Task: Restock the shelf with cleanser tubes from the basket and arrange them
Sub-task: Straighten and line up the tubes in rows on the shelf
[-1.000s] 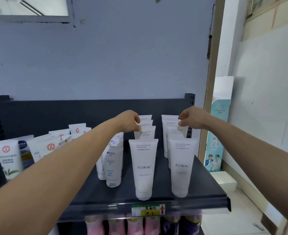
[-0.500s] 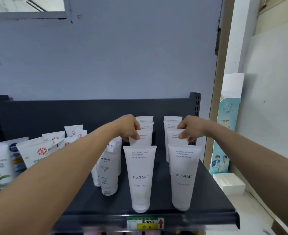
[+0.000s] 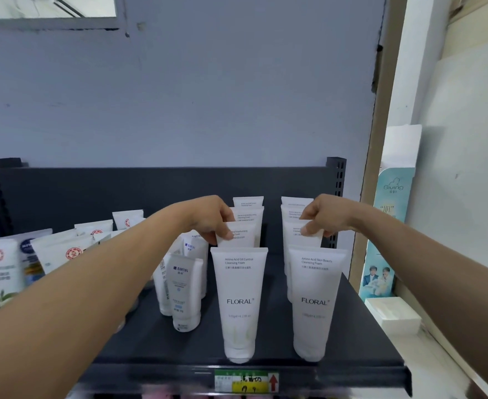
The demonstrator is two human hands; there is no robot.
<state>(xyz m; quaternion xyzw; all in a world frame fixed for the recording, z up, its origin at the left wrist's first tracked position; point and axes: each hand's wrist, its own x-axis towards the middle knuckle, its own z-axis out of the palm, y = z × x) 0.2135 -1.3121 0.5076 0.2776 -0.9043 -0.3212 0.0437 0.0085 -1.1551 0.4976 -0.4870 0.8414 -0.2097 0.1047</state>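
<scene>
Two rows of white tubes stand cap-down on the dark shelf (image 3: 156,341), running from near its front lip back toward the rear panel (image 3: 93,191). The left hand (image 3: 208,218) pinches the top edge of the left tube (image 3: 244,239), second in the left row, with its fingers (image 3: 222,233) curled over the crimp. The right hand (image 3: 326,216) pinches the right tube (image 3: 294,240), second in the right row, the same way. Each stands just behind a front tube, the left front tube (image 3: 239,300) and the right front tube (image 3: 314,300). A lane of bare shelf runs between the rows. The right row sits near the shelf's right edge, and smaller tubes (image 3: 186,292) crowd just left of the left row. A price tag (image 3: 247,381) sits on the lip
</scene>
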